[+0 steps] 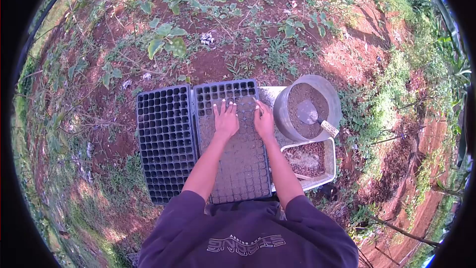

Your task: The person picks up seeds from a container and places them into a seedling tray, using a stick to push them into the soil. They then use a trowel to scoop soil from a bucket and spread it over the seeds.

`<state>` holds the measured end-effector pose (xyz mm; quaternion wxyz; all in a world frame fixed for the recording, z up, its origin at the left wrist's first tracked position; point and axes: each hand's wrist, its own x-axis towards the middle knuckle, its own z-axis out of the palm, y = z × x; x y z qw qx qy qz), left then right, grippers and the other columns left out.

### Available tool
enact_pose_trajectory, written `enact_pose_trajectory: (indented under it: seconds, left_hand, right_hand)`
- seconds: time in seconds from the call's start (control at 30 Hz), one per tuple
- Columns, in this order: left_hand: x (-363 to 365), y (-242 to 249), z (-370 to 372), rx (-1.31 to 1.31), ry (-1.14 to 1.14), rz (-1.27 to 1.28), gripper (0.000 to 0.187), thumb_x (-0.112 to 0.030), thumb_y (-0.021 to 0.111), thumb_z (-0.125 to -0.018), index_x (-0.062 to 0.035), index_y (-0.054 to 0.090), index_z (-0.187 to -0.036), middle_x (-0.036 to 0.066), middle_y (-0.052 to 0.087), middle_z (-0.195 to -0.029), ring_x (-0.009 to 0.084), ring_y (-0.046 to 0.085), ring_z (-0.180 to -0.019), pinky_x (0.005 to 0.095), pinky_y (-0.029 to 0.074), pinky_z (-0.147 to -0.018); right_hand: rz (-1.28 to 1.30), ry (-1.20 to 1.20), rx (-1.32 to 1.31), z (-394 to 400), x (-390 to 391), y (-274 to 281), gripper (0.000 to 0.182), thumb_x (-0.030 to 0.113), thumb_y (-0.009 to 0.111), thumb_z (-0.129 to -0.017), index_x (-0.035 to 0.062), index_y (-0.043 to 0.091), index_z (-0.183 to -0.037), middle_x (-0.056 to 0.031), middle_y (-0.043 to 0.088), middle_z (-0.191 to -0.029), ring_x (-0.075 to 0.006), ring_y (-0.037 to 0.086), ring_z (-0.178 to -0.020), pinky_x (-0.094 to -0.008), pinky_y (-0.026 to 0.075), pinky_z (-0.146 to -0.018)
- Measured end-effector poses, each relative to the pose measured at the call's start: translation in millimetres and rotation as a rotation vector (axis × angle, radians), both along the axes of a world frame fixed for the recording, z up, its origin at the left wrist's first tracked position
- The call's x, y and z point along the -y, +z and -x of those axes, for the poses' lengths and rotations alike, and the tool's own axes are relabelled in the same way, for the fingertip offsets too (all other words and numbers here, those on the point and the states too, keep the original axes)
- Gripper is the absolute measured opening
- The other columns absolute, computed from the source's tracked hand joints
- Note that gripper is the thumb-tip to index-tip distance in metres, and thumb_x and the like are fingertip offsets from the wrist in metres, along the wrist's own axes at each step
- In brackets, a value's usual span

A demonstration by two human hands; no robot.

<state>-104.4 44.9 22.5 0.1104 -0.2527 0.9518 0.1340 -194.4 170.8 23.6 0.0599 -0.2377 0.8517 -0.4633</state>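
Note:
My left hand lies on the soil-covered seedling tray, its fingers spread and pointing to the far rows. At that tray's right edge is my right hand, fingers bent close together by the rim; whether anything small is between them is hidden. Soil covers most of the cells, while the farthest rows show dark hollows. Directly left stands a second black seedling tray with hollow, dark cells.
A round metal container of soil stands to the right, with a scoop in it. Nearer me, a pale rectangular basin holds brown pellets or seeds and a whitish heap. Leafy plants grow beyond the trays.

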Motion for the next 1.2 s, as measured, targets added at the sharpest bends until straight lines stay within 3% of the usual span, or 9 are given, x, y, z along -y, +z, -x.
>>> enact_pose_trajectory:
  seconds: [0.4, 0.47, 0.8, 0.9, 1.07, 1.2]
  left_hand:
    - [1, -4, -1, 0.01, -0.005, -0.003, 0.054, -0.019, 0.046, -0.089, -0.0109, 0.039, -0.142, 0.003, 0.035, -0.15, 0.0281, 0.02, -0.143, 0.0557, 0.009, -0.116]
    - [1, -6, -2, -0.061, -0.008, 0.017, 0.05, -0.017, 0.048, -0.089, -0.0103, 0.043, -0.138, 0.005, 0.04, -0.146, 0.0301, 0.024, -0.141, 0.0577, 0.011, -0.114]
    - [3, -4, -2, -0.025, 0.006, -0.023, 0.053, -0.016, 0.047, -0.088, -0.0117, 0.042, -0.14, 0.003, 0.038, -0.148, 0.0286, 0.021, -0.143, 0.0573, 0.007, -0.115]
    - [2, -2, -1, -0.018, 0.008, -0.015, 0.053, -0.016, 0.047, -0.088, -0.0119, 0.042, -0.141, 0.003, 0.037, -0.148, 0.0289, 0.021, -0.143, 0.0594, 0.006, -0.114]
    - [1, 1, -1, -0.003, 0.018, -0.033, 0.053, -0.015, 0.047, -0.088, -0.0122, 0.042, -0.141, 0.003, 0.037, -0.149, 0.0288, 0.021, -0.143, 0.0628, 0.004, -0.113]
    - [1, -2, -2, -0.03, 0.011, 0.011, 0.049, -0.017, 0.046, -0.089, -0.0131, 0.046, -0.138, 0.004, 0.04, -0.147, 0.0301, 0.024, -0.142, 0.0644, 0.009, -0.112]
  right_hand:
    - [-0.004, -0.031, -0.08, -8, 0, 6, 0.028, 0.011, 0.053, -0.089, 0.002, 0.063, -0.114, -0.0153, 0.064, -0.112, -0.0329, 0.058, -0.105, -0.0395, 0.043, -0.094]
    - [-0.022, -0.049, -0.075, -9, 2, 6, 0.028, 0.011, 0.053, -0.089, 0.002, 0.063, -0.114, -0.0153, 0.064, -0.112, -0.0329, 0.058, -0.104, -0.0394, 0.044, -0.094]
    - [-0.022, -0.059, -0.056, -9, 0, 2, 0.028, 0.01, 0.054, -0.089, 0.0036, 0.064, -0.114, -0.0145, 0.065, -0.11, -0.0322, 0.059, -0.101, -0.0392, 0.045, -0.092]
    - [-0.033, -0.054, -0.087, -7, -1, -2, 0.029, 0.011, 0.055, -0.088, 0.0066, 0.064, -0.115, -0.0106, 0.065, -0.111, -0.0294, 0.059, -0.099, -0.0395, 0.048, -0.086]
    - [-0.032, -0.059, -0.074, -8, -2, -4, 0.029, 0.012, 0.055, -0.088, 0.0062, 0.063, -0.116, -0.0111, 0.065, -0.111, -0.0306, 0.059, -0.099, -0.0399, 0.047, -0.086]
    - [-0.033, -0.067, -0.061, -8, -2, -4, 0.03, 0.012, 0.055, -0.088, 0.0066, 0.063, -0.117, -0.0111, 0.065, -0.111, -0.0312, 0.059, -0.099, -0.0406, 0.047, -0.087]
